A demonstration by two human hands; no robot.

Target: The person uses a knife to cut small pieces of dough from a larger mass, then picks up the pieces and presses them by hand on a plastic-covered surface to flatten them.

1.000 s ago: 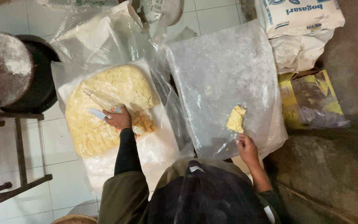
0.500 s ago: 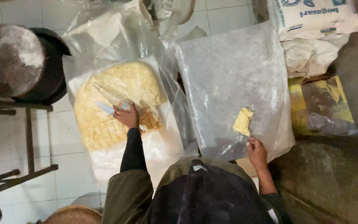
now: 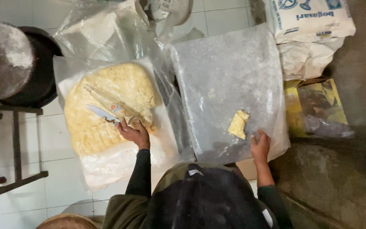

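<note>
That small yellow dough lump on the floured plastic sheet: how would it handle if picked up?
The small dough lump looks soft and ragged-edged, so it would probably squash or tear rather than stay stiff. It seems light for one hand. The floured sheet probably keeps it from sticking.

Left hand: reached forward, fingers curled shut around a thin handle, knuckles up.
Left arm: extended, dark sleeve down to the wrist.
Right hand: lay flat, fingers loosely spread, holding nothing.
Right arm: bent, forearm bare.
</note>
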